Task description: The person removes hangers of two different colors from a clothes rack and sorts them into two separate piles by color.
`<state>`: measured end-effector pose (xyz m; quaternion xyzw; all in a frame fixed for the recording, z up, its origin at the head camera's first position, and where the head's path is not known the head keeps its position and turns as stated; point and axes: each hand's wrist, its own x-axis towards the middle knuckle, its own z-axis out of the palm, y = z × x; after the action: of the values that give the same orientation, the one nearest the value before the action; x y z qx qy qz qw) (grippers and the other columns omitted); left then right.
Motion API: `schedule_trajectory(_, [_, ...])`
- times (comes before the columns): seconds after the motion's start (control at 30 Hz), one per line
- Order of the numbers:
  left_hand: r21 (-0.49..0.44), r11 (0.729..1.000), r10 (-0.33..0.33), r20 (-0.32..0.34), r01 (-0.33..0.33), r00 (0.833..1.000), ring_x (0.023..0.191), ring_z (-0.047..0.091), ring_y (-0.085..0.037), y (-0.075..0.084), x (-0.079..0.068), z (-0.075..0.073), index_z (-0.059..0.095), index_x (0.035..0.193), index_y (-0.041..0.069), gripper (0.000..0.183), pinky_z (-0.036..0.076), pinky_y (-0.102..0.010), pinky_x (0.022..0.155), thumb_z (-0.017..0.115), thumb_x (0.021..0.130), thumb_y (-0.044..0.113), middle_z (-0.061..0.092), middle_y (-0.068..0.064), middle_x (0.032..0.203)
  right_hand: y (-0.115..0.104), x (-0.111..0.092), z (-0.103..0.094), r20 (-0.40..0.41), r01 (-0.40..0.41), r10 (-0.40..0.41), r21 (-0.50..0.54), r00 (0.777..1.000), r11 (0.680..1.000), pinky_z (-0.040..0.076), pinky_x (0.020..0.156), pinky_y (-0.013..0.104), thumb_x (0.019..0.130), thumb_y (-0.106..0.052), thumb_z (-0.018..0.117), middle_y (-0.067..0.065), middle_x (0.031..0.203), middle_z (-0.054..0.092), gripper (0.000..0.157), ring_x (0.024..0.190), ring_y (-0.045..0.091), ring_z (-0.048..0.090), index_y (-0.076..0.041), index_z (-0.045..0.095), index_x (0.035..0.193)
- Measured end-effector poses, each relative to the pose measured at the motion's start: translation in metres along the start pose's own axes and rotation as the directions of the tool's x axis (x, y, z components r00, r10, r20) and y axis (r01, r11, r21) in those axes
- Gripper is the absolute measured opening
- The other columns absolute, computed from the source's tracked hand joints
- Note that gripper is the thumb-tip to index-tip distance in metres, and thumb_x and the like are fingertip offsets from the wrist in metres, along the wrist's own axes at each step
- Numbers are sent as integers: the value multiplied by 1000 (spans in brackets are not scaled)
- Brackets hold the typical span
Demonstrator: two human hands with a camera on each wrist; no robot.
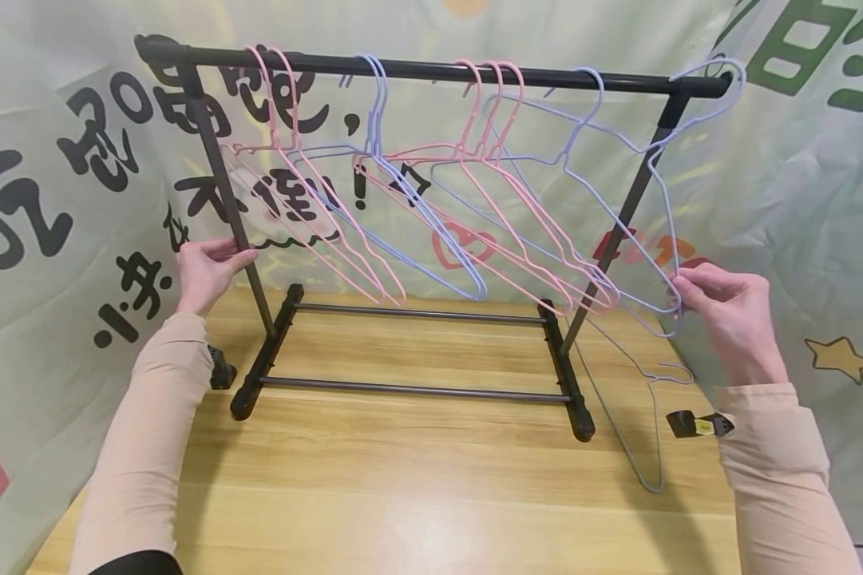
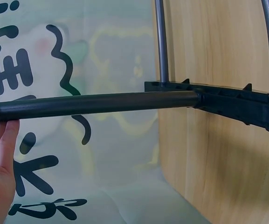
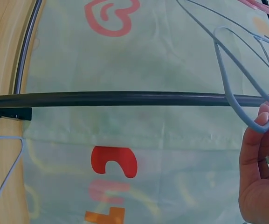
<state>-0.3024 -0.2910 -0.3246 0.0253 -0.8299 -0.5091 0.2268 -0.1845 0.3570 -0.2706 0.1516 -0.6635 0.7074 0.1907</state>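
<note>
A black garment rack (image 1: 417,67) stands on a wooden table, with pink and blue hangers on its top bar. My left hand (image 1: 210,271) holds the rack's left post (image 1: 219,172), thumb on one side and fingers on the other; the left wrist view shows this post (image 2: 101,103) too. At the right end, my right hand (image 1: 729,315) pinches the lower corner of a blue hanger (image 1: 667,204), whose hook is at the bar's end. In the right wrist view, fingertips (image 3: 264,112) meet that hanger's bend (image 3: 239,109) near the right post (image 3: 139,98).
Pink hangers (image 1: 330,208) hang at the left, a blue pair (image 1: 431,212) beside them, more pink ones (image 1: 517,212) and another blue one (image 1: 596,188) farther right. A loose hanger (image 1: 657,431) lies on the table (image 1: 402,479) by the rack's right foot (image 1: 571,399). A printed cloth (image 1: 43,104) surrounds the table.
</note>
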Motion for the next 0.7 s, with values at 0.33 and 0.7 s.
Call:
schedule_trajectory(0.33, [11,1000,2,-7,-2,1000,70,59,23,0,-1,-1,70,122,-4,49,47,-3,68,81,86,27,56,44,67,12,-17,-8,17,41,-42,68,999,997,55,60,19,90,19,58,6,81,76,18,60,13,66,13,74,98])
schedule_trajectory(0.7, [24,1000,1,-4,-1,1000,70,58,23,0,0,0,71,121,-2,47,47,-3,69,82,86,27,59,43,71,40,-48,-32,27,60,-63,85,998,995,55,60,19,91,23,52,7,85,76,22,64,14,66,17,71,101])
